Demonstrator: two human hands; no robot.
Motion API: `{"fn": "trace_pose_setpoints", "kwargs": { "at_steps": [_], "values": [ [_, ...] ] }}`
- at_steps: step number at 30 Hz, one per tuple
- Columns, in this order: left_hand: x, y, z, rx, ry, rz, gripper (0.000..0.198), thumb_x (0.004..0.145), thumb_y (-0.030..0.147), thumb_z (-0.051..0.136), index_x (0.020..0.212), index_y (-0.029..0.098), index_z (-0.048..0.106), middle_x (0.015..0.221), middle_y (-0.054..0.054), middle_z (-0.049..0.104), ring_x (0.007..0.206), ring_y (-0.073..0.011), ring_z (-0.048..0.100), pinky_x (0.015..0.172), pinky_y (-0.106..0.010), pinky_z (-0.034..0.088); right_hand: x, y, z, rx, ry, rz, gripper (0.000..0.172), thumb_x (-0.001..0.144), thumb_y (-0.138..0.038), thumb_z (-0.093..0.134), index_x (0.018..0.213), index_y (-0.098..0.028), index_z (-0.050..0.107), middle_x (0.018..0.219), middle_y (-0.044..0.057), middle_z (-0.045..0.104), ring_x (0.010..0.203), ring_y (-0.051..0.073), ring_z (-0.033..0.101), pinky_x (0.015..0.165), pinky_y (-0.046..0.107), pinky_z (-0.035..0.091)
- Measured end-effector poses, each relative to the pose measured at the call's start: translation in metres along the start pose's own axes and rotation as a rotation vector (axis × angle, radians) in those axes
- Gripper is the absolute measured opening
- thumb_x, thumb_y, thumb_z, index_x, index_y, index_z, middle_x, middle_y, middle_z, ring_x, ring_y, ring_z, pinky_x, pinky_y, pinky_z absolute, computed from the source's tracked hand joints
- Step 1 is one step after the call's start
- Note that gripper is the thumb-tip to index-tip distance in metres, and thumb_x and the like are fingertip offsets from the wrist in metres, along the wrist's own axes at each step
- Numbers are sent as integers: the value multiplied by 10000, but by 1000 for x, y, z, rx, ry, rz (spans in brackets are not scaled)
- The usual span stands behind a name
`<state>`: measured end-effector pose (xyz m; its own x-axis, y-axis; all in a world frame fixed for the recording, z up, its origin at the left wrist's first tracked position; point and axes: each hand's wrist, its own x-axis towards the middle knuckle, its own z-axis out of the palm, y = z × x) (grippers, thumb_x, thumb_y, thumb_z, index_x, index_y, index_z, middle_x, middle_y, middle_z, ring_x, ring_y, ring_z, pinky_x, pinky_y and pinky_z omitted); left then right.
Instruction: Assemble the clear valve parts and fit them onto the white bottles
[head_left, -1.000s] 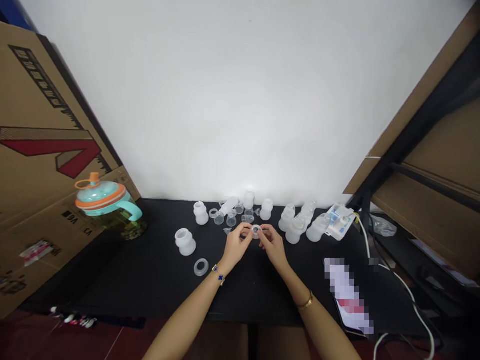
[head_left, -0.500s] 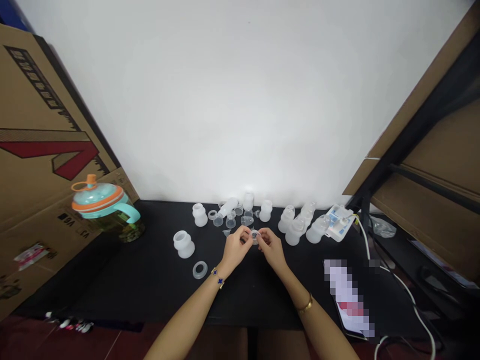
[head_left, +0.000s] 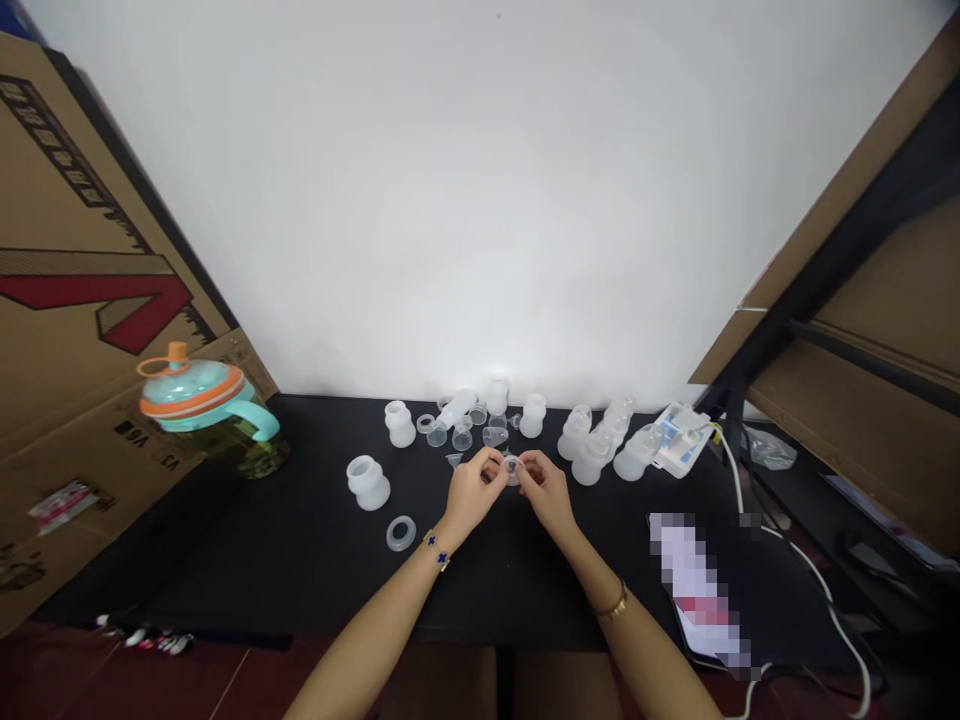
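Observation:
Both my hands pinch a small translucent bottle collar ring [head_left: 513, 468] above the black table. My left hand [head_left: 477, 490] grips it from the left, my right hand [head_left: 546, 490] from the right, fingers closed at its edges. Whether a nipple sits inside it is too small to tell. Left of my left hand, a white bottle body [head_left: 368, 484] stands open-topped, with another collar ring [head_left: 401, 533] lying flat in front of it. Behind the hands are clear caps [head_left: 462, 433], a bottle lying on its side [head_left: 457, 411] and an upright bottle body [head_left: 533, 416].
Several bottles with clear tops [head_left: 594, 458] stand to the right, beside a white box-like item [head_left: 684, 440] and a white cable [head_left: 814, 575]. A phone [head_left: 701, 600] lies front right. A large teal-and-orange jug [head_left: 206, 415] stands left by a cardboard box [head_left: 67, 400].
The view has shifted slightly. Both hands stay on the collar ring, with only small finger movement; the other things rest where they were.

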<state>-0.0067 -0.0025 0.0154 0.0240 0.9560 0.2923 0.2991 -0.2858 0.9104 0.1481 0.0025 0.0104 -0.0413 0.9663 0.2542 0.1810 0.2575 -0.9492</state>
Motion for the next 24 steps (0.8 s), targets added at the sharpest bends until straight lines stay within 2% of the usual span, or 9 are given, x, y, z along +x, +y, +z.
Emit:
{"fn": "trace_pose_setpoints", "kwargs": {
  "at_steps": [14,24],
  "values": [
    [-1,0,1,95,-13,53,138,925,333,574,875,211,614,655,26,674,587,-124,621,578,-207,436,0,5,1,-89,-15,-43,296,916,-495,568,846,-209,600,637,-15,581,567,148,543,520,232,443],
    [0,1,-1,133,-27,51,129,919,324,570,849,215,576,638,44,649,581,-117,599,581,-207,419,0,5,1,-149,-20,-95,264,936,-457,548,846,-212,589,602,-23,564,535,143,540,490,222,399]
  ]
}}
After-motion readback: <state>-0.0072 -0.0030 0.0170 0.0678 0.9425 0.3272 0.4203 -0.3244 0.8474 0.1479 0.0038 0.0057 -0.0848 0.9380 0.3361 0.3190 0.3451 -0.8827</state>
